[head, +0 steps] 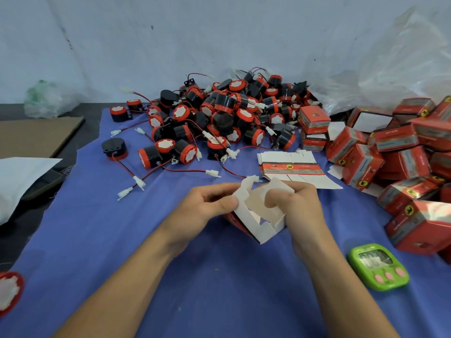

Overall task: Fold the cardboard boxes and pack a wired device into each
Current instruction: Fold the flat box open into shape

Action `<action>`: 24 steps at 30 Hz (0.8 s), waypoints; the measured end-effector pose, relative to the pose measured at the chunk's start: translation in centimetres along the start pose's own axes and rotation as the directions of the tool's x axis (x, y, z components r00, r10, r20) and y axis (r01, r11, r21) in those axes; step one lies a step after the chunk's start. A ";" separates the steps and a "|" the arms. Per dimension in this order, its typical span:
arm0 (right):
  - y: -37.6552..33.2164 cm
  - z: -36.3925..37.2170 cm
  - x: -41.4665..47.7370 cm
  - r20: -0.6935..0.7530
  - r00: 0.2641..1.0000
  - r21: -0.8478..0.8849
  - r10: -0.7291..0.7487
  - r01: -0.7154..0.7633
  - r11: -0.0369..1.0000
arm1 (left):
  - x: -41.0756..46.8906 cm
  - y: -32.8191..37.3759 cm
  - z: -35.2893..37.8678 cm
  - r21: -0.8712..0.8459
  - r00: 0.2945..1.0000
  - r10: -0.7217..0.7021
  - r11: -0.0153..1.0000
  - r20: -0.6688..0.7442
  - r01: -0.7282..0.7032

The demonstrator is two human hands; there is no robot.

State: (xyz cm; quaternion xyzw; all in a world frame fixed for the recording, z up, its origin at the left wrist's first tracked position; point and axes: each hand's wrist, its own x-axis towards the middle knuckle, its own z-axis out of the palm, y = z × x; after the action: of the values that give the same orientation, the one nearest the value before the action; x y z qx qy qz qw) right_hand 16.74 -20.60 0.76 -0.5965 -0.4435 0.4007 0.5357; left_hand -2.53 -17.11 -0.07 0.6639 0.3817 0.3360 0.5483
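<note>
I hold a half-folded cardboard box [253,223], white inside and red outside, above the blue cloth at the centre. My left hand [210,203] pinches its left wall with the thumb on the white flap. My right hand [295,206] grips the right side, its thumb pressed inside the open box. A stack of flat unfolded boxes [292,168] lies just beyond my hands. A big heap of black-and-red round wired devices [219,113] with red-black leads and white plugs fills the middle back.
Folded red boxes [402,152] pile up at the right, against clear plastic bags [390,69]. A green timer [378,267] lies near my right forearm. The blue cloth [122,228] covers the table; brown cardboard [36,135] and a white sheet [22,176] lie left. One device [9,291] sits at the left edge.
</note>
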 end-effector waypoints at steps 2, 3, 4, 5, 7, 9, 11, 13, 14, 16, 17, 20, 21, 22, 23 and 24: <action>-0.3 -0.4 0.0 0.088 0.995 0.069 0.051 -0.057 0.996 | -0.2 0.2 0.1 0.026 0.997 -0.025 0.999 0.071 0.024; -0.3 -0.6 0.1 0.145 0.987 0.073 0.070 -0.081 0.994 | -0.4 0.4 0.2 0.034 0.995 -0.041 0.999 0.095 0.038; -0.2 -0.7 0.2 0.199 0.977 0.065 0.081 -0.096 0.993 | -0.6 0.6 0.4 0.036 0.992 -0.057 0.998 0.115 0.053; -0.1 -0.7 0.3 0.244 0.966 0.052 0.086 -0.102 0.993 | -0.6 0.8 0.5 0.040 0.988 -0.073 0.997 0.138 0.068; 0.2 -0.8 0.4 0.290 0.953 0.025 0.084 -0.096 0.995 | -0.6 0.8 0.5 0.060 0.979 -0.090 0.995 0.181 0.080; 0.2 -0.6 0.4 0.282 0.958 0.031 0.045 -0.056 0.998 | -0.4 0.8 0.5 0.062 0.977 -0.072 0.996 0.203 0.060; 0.2 -0.3 0.3 0.180 0.984 0.137 0.008 -0.033 0.990 | -0.3 0.5 0.5 0.027 0.987 -0.051 0.999 0.152 0.047; 0.2 -0.1 0.6 0.032 0.998 0.282 0.049 -0.056 0.958 | -0.2 0.3 0.6 -0.032 0.999 -0.029 0.999 0.042 0.031; 0.2 -0.1 0.7 -0.012 0.998 0.322 0.067 -0.060 0.945 | -0.2 0.4 0.7 -0.066 1.000 -0.018 0.998 -0.021 0.017; 0.0 0.0 0.7 -0.015 0.998 0.345 0.057 -0.048 0.937 | 0.0 0.3 0.8 -0.115 0.992 0.018 0.993 -0.126 -0.033; 0.2 0.1 0.7 0.009 0.999 0.338 0.035 -0.035 0.941 | 0.0 0.3 0.9 -0.130 0.986 0.031 0.990 -0.164 -0.053; 0.9 0.9 0.3 0.160 0.985 0.290 -0.061 0.012 0.957 | 0.1 0.2 1.7 -0.147 0.973 0.043 0.986 -0.226 -0.077; 1.0 1.1 0.2 0.209 0.974 0.288 -0.083 0.019 0.957 | 0.2 0.0 1.8 -0.153 0.968 0.035 0.985 -0.247 -0.075; 1.1 1.3 0.1 0.243 0.965 0.293 -0.099 0.024 0.956 | 0.2 -0.2 1.9 -0.160 0.963 0.023 0.985 -0.268 -0.068; 1.3 1.3 0.1 0.254 0.961 0.291 -0.110 0.032 0.956 | 0.3 -0.3 1.9 -0.164 0.959 0.005 0.985 -0.284 -0.053; 1.4 1.4 0.1 0.247 0.963 0.270 -0.109 0.040 0.962 | 0.3 -0.5 1.9 -0.167 0.956 -0.020 0.985 -0.291 -0.030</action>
State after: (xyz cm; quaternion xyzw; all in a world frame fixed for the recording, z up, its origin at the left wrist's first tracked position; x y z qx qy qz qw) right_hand 15.57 -20.13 -0.75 -0.4455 -0.4748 0.5099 0.5622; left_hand -0.82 -17.69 -0.85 0.5587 0.4268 0.4629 0.5397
